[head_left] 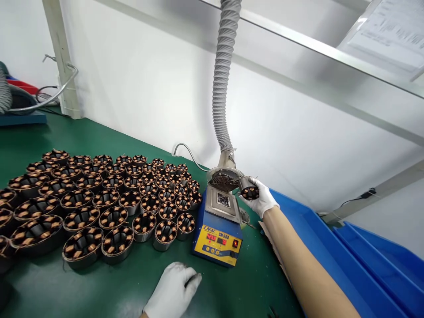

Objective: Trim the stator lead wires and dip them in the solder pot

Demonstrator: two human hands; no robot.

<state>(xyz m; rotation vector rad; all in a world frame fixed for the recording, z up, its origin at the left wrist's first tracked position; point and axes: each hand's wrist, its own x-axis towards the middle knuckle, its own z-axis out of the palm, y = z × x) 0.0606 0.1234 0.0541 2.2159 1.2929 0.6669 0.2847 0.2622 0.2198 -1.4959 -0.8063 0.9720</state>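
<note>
My right hand (263, 200), in a white glove, grips a motor stator (249, 191) with copper windings inside a dark metal ring. The stator is tilted, its coil side toward me, above and to the right of the solder pot (218, 234). That blue and yellow unit has red digits lit and a square opening of shiny solder (223, 199) on top. Near the front of the table, my left hand (174, 289), also gloved, has its fingers curled; nothing shows between thumb and forefinger. Many similar stators (112, 217) stand in rows to the left.
A grey flexible hose (222, 84) hangs down to a round extraction hood (223, 176) just behind the solder opening. Blue bins (308, 234) stand along the right. The green table (126, 291) meets a white wall; a metal shelf edge (298, 37) runs overhead.
</note>
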